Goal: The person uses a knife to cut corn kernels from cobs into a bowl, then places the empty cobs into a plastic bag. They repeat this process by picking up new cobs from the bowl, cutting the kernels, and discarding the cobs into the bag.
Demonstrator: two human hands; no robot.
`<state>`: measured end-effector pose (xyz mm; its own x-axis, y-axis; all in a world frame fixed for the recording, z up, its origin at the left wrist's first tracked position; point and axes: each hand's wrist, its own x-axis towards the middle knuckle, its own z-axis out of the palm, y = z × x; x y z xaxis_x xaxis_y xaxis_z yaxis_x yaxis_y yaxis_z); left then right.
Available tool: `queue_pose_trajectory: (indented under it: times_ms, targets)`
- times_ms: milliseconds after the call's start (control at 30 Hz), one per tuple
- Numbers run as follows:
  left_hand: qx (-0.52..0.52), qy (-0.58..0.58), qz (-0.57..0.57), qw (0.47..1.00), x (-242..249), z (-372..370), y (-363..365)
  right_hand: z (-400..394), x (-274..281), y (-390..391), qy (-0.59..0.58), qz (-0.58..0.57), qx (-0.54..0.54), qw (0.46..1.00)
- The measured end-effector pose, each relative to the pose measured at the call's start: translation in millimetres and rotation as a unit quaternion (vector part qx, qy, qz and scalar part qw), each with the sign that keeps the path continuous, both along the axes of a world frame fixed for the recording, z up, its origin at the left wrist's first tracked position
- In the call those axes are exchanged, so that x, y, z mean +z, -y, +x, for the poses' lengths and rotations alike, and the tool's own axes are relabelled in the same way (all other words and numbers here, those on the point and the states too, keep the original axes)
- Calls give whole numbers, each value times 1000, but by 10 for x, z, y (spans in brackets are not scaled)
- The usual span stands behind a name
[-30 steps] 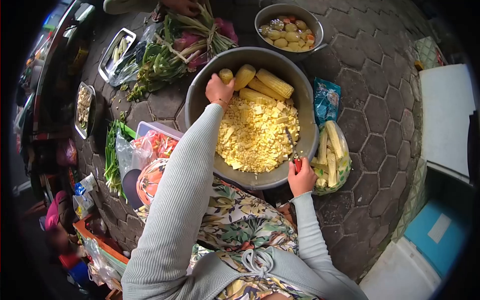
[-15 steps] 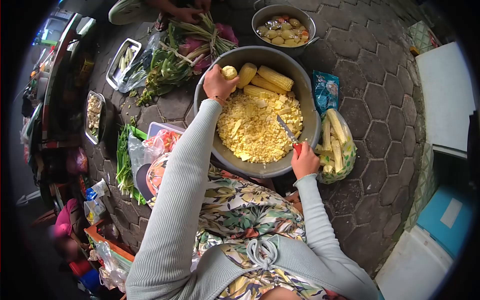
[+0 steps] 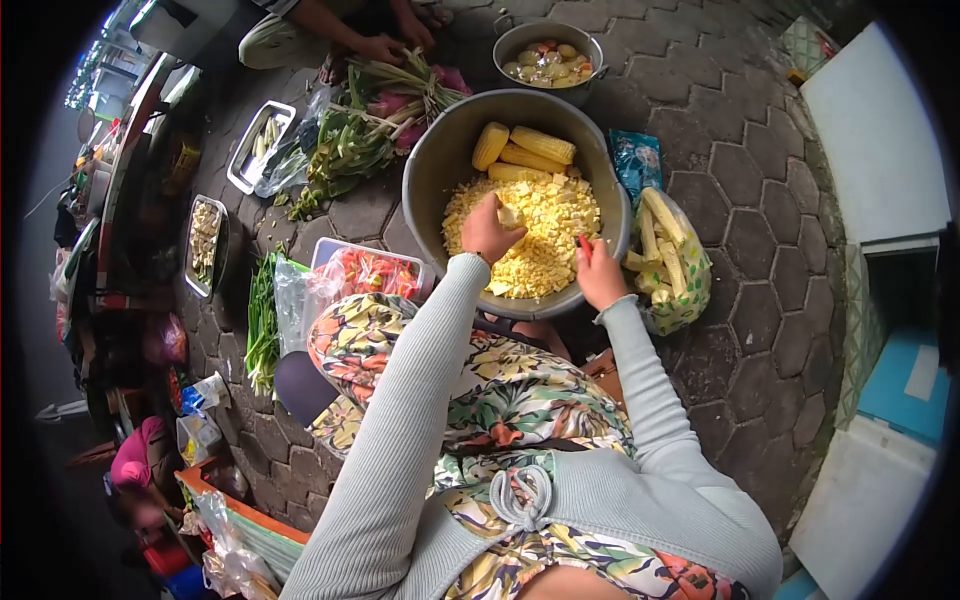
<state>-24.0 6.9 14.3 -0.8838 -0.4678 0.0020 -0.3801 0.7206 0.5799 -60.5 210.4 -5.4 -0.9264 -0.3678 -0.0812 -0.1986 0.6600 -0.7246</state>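
Over the cut corn in a big grey basin (image 3: 420, 215), my left hand (image 3: 489, 230) grips a corn cob (image 3: 509, 217), mostly covered by the fingers. My right hand (image 3: 600, 276) is closed around the red handle of a knife (image 3: 584, 243) at the basin's right side; its blade is hard to make out. Loose cut kernels (image 3: 545, 240) fill the lower part of the basin. Several whole peeled cobs (image 3: 541, 145) lie against its far wall. Outside, to the right, a plastic bag (image 3: 690, 290) holds stripped cobs (image 3: 672, 272).
Beyond the basin stands a metal pot (image 3: 598, 76) of potatoes. Another person's hands (image 3: 385, 48) touch leafy greens (image 3: 350, 145). Left are white trays (image 3: 232, 168), a box of red chillies (image 3: 428, 275) and green onions (image 3: 262, 325). A blue packet (image 3: 635, 160) lies at right.
My left hand has moved down and right with the cob, from the basin's left rim to over the kernels. My right hand has risen slightly, and the knife blade no longer shows clearly.
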Motion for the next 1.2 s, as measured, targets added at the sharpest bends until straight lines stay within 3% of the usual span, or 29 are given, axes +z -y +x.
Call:
queue_pose_trajectory:
  times_ms: [200,300,733,1200]
  targets:
    - [-74,-14,-25,997,46,98,-25,316,282,288,17,71,86,994]
    - [-81,-20,-30,996,14,137,-11,409,300,449,32,101,72,992]
    - [-71,17,-13,997,139,125,-12,391,264,517,21,121,105,987]
    - [-73,33,10,997,128,173,55,366,326,532,115,189,166,961]
